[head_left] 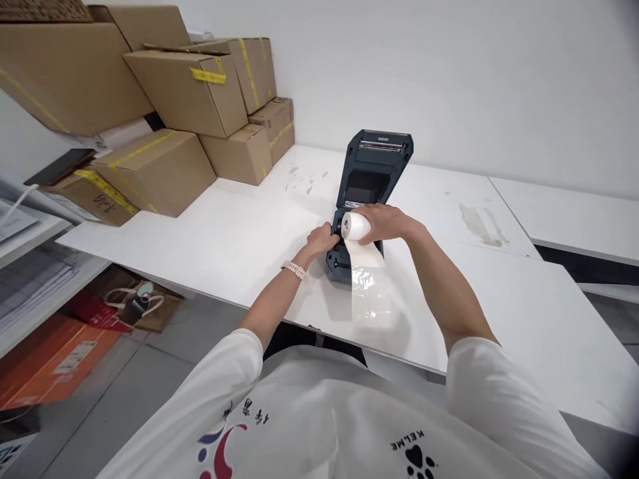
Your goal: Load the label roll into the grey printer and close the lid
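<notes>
A dark blue-grey label printer (375,169) stands on the white table with its lid tipped up. My right hand (383,221) is wrapped round a white label roll (355,227) over the printer's open bay. From the roll a loose strip (368,286) hangs down over the printer's front to the table, its lower part shiny. My left hand (322,238) is closed at the printer's left inner edge, beside the roll's end. Its fingertips reach into the bay, and what they grip there is hidden.
Stacked cardboard boxes (200,93) with yellow tape fill the table's back left. A white wall rises behind the white table (259,226). At lower left are a shelf (47,293), an orange box (60,359) and a paper bag (160,313).
</notes>
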`<state>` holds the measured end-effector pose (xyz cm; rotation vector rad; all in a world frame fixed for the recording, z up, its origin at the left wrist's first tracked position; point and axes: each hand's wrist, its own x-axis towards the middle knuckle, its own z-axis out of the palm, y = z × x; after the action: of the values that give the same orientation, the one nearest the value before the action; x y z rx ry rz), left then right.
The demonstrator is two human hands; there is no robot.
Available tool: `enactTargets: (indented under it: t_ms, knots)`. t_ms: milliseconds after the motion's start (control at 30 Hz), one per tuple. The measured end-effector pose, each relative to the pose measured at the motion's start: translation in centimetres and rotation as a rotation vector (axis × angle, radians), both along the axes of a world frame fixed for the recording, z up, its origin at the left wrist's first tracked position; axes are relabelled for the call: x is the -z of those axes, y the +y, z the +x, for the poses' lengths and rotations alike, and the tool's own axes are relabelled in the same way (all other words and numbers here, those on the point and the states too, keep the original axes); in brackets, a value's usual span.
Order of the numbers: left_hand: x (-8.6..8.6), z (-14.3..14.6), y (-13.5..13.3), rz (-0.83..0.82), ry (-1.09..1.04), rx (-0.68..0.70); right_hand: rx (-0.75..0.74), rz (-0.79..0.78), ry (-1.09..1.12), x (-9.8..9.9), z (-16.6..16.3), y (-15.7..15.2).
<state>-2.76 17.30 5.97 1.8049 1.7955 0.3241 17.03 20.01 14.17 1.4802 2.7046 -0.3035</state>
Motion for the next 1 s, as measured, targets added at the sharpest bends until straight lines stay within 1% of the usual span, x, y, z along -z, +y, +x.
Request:
enactTargets:
  t_ms: [33,100,267,367,500,667,767,833,900,1000]
  knots:
    - [-0.1,0.0,0.0,-0.003,-0.001,-0.002,0.004,-0.003,-0.075,0.3,-0.4,0.3]
    - [-0.2,0.1,-0.1,-0.006,-0.004,-0.003,0.005,-0.024,-0.147,1.1,-0.8,1.0]
    - [-0.1,0.1,0.0,-0.005,-0.014,-0.005,-0.014,-0.062,-0.163,3.4,-1.1,2.1]
    - [0.2,0.0,0.1,-0.005,-0.019,-0.014,-0.023,-0.074,-0.131,4.4,-0.8,2.1]
    - [0.4,-0.1,0.2,-0.01,-0.043,-0.017,-0.034,-0.061,-0.043,5.4,0.0,1.1]
    - [0.4,-0.1,0.0,-0.024,-0.088,-0.03,0.004,-0.014,0.077,6.3,0.1,0.0]
    - [0.5,-0.1,-0.1,-0.022,-0.112,-0.036,0.023,0.024,0.198,5.7,0.2,-0.2]
    - [0.5,-0.2,-0.2,-0.023,-0.123,-0.039,0.062,0.092,0.316,4.6,0.4,-0.1]
    - [0.4,-0.2,-0.3,-0.025,-0.132,-0.039,0.171,0.238,0.454,2.8,0.6,0.4]
    - [0.2,-0.1,-0.5,-0.029,-0.14,-0.04,0.371,0.484,0.611,-0.8,0.6,2.2]
